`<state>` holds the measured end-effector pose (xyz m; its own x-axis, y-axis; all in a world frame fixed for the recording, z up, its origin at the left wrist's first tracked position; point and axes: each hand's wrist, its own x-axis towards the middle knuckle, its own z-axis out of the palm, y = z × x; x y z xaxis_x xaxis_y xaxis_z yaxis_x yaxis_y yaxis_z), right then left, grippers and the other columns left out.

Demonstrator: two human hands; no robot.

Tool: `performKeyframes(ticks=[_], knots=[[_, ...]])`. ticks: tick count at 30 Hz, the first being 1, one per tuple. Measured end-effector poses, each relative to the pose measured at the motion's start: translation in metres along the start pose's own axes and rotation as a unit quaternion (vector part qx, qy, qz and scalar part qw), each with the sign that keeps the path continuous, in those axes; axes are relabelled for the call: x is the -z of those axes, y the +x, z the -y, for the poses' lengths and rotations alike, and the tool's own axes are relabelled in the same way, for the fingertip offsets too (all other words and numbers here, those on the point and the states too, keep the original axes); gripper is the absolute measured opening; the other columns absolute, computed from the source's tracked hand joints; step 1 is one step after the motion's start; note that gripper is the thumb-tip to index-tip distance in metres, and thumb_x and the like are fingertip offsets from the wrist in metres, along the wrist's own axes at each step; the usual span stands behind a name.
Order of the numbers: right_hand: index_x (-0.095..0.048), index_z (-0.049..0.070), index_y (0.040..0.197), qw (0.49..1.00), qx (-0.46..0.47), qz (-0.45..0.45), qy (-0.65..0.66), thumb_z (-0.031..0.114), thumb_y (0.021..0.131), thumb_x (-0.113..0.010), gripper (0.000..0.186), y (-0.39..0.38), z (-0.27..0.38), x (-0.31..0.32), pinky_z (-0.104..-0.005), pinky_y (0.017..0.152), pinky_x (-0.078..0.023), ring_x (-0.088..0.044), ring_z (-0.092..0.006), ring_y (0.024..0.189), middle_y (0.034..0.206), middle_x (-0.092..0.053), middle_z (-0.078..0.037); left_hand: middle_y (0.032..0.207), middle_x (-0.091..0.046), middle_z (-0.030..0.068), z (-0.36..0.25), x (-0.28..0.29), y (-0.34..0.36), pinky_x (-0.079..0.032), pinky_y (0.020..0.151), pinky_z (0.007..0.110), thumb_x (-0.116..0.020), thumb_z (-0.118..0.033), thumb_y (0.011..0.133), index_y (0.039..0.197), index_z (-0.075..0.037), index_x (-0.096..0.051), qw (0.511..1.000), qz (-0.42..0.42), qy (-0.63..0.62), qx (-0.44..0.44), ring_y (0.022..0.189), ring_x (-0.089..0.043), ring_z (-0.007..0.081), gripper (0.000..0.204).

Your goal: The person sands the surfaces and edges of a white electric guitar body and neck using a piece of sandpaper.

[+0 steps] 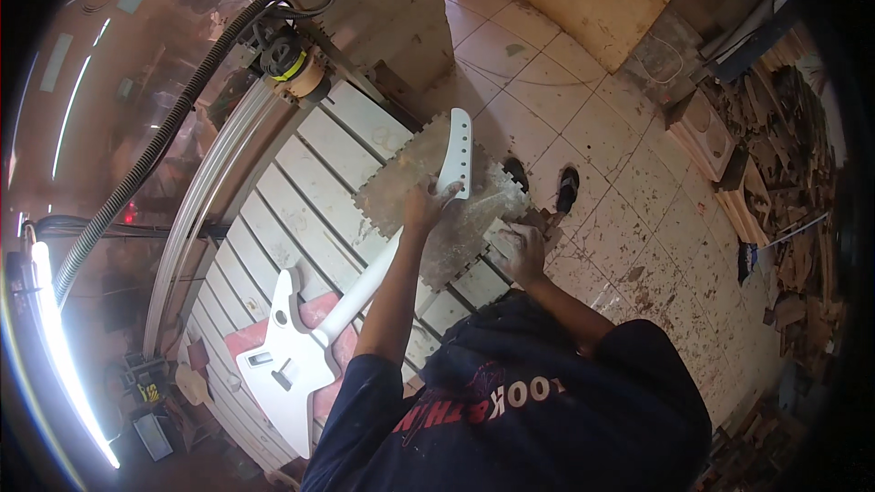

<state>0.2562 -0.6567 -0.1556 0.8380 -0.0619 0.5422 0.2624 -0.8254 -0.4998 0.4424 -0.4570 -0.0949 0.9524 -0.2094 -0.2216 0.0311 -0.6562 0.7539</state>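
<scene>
A white unfinished electric guitar lies across a slotted bed. Its angular body (290,355), with cut-out cavities, rests on a pink foam pad (321,312). From there the neck (357,296) runs to a headstock (458,150) with several holes in a row. My left hand (425,207) is closed round the neck just below the headstock. Beside it, to the right, my right hand (518,253) is apart from the guitar, over the edge of a dusty grey foam mat (474,228) with jigsaw edges. Its fingers are curled; what they hold, if anything, cannot be made out.
A spindle motor (290,64) with a ribbed hose (169,123) hangs over the bed's (301,164) far left. A lit tube lamp (68,360) stands at left. Feet in dark sandals (568,189) are on the debris-strewn tiles (629,264). Wood offcuts (784,146) pile up at right.
</scene>
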Motion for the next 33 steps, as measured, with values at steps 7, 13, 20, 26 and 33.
performKeyframes(ticks=[7, 13, 20, 26, 33], knots=[[-0.06, 0.017, 0.125, 1.0, 0.0, 0.0, -0.01, 0.028, 0.074, -0.085, 0.057, -0.003, -0.002, -0.002, -0.0496, 0.096, -0.046, -0.058, -0.0347, 0.113, 0.123, -0.058, -0.01, 0.121, -0.071, 0.0267, 0.023, -0.005, -0.016, -0.057, 0.09, 0.045, -0.086, -0.045, 0.081, 0.137, 0.001, -0.063, 0.977, -0.076, 0.1, -0.175, 0.106, -0.073, 0.0397, 0.076], [-0.06, 0.017, 0.126, 1.0, -0.001, 0.008, -0.018, 0.03, 0.077, -0.083, 0.055, -0.003, 0.0, -0.001, -0.0508, 0.097, -0.046, -0.057, -0.0351, 0.113, 0.123, -0.058, -0.01, 0.121, -0.069, 0.0259, 0.031, -0.016, -0.022, -0.056, 0.09, 0.053, -0.071, -0.037, 0.092, 0.156, -0.006, -0.042, 0.97, -0.037, 0.211, -0.12, 0.106, -0.068, 0.0456, 0.076], [-0.058, 0.016, 0.126, 1.0, -0.003, 0.0, -0.018, 0.03, 0.078, -0.082, 0.055, -0.008, -0.005, -0.006, -0.0526, 0.098, -0.045, -0.057, -0.0361, 0.113, 0.124, -0.057, -0.011, 0.115, -0.07, 0.0269, 0.031, -0.012, -0.026, -0.057, 0.086, 0.052, -0.066, -0.03, 0.095, 0.158, -0.005, -0.038, 0.962, -0.04, 0.195, -0.187, 0.102, -0.07, 0.0439, 0.073], [-0.059, 0.017, 0.126, 1.0, -0.003, 0.007, -0.024, 0.031, 0.077, -0.082, 0.056, -0.008, -0.005, -0.006, -0.052, 0.097, -0.045, -0.057, -0.0365, 0.113, 0.125, -0.057, -0.011, 0.11, -0.071, 0.0259, 0.033, -0.017, -0.024, -0.058, 0.082, 0.053, -0.065, -0.031, 0.096, 0.149, -0.012, -0.05, 0.973, -0.06, 0.18, -0.132, 0.095, -0.071, 0.0447, 0.057], [-0.058, 0.017, 0.126, 1.0, 0.002, -0.001, -0.016, 0.031, 0.076, -0.083, 0.058, -0.003, -0.003, -0.002, -0.0516, 0.096, -0.045, -0.057, -0.0364, 0.111, 0.124, -0.058, -0.011, 0.125, -0.068, 0.0229, 0.048, -0.022, -0.031, -0.055, 0.093, 0.052, -0.064, -0.044, 0.097, 0.147, -0.014, -0.053, 0.955, -0.083, 0.264, -0.104, 0.112, -0.067, 0.0424, 0.059]])
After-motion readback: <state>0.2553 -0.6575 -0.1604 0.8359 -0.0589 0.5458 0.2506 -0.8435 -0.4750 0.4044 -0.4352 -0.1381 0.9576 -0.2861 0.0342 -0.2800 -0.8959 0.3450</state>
